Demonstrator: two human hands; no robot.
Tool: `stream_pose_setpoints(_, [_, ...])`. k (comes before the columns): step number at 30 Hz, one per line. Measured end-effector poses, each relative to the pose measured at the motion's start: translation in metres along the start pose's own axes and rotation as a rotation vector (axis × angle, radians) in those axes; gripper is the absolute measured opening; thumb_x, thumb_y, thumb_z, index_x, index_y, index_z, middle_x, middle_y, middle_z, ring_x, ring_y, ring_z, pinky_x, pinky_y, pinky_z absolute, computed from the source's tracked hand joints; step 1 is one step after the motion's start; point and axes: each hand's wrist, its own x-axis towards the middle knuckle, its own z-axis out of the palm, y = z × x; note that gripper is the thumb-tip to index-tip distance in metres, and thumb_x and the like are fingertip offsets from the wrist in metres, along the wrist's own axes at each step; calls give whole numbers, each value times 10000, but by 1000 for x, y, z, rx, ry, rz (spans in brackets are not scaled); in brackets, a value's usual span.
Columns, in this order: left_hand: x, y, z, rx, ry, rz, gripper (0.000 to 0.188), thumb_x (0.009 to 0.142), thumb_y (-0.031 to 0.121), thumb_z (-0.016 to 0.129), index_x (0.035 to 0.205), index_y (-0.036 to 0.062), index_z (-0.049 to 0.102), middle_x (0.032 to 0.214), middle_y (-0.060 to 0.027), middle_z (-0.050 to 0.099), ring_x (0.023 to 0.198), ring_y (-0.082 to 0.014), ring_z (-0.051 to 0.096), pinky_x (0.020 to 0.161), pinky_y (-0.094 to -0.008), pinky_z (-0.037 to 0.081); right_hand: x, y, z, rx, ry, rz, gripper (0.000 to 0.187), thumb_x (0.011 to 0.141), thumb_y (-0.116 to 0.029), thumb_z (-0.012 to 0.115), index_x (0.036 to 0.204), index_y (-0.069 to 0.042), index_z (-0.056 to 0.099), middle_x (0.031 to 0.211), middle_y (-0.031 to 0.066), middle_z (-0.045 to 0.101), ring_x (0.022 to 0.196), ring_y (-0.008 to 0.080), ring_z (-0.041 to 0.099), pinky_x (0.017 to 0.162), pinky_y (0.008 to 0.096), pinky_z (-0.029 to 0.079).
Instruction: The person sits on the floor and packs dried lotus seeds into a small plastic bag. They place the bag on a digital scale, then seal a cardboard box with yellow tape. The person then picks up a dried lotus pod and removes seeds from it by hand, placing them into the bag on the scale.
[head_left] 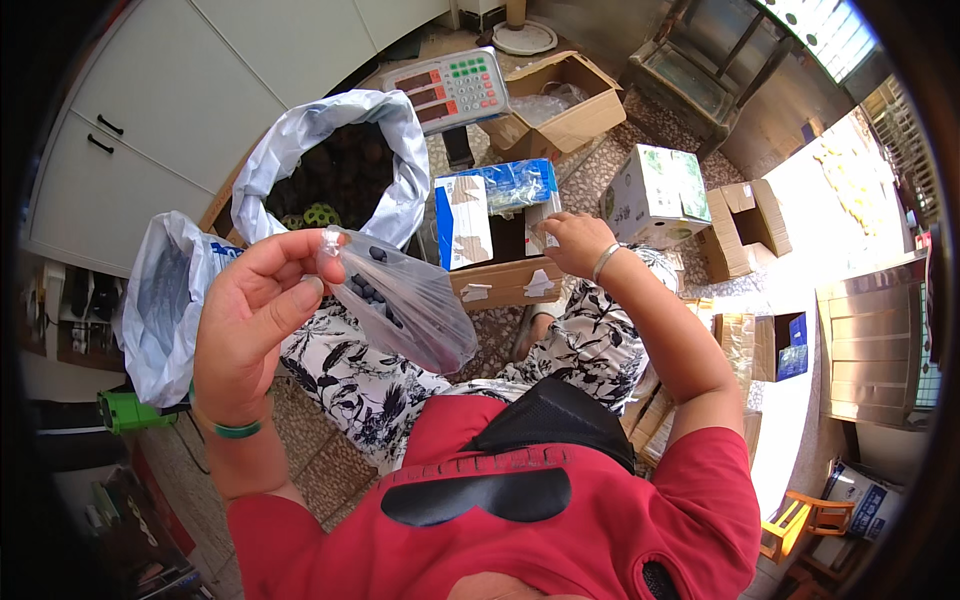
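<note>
Bag (430, 335) of clear plastic, with dark pieces (368, 290) inside, hangs above patterned trousers (350, 375), its gathered neck clamped between the left hand's (243, 310) fingers. The right hand (583, 245) touches an open cardboard box (510, 285); whether its fingers grip, I cannot tell. Beyond stand a white sack (405, 135) and a scale (447, 88).

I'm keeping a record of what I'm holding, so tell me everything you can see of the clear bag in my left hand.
The bag looks like thin, see-through plastic, creased and shiny. Its gathered neck is pinched between the thumb and fingers of your left hand; whether it's knotted isn't clear. From there it slants toward the picture's lower right, widening. Several small dark pieces show inside, nearer the neck. It appears in front of your patterned trousers; I can't tell whether it touches them.
</note>
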Motion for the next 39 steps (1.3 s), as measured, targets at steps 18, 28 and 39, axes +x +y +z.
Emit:
stream_pose_setpoints(18, [51,52,0,121,-65,233,495,888,238,451,1236,-106,371,1123,-163,513,1085,-232,481,961,-355,347,53,-110,87,828,299,-369,375,798,-203,559,1146,-68,525,1169,149,517,1078,306,475,922,368,375])
stream_pose_setpoints(28, [88,46,35,-205,-193,302,415,860,166,469,1183,-95,456,1177,-209,503,1099,-280,478,966,-402,353,59,-122,104,286,150,-241,326,835,-245,460,1111,-95,549,1088,150,554,1042,330,500,878,423,381])
stream_pose_setpoints(39, [129,-51,57,-431,42,-37,298,816,111,559,1064,-50,523,1006,-124,583,956,-194,521,873,-333,425,55,-42,122,128,46,130,414,794,-259,498,1124,-10,510,1173,205,499,1037,419,475,914,449,366])
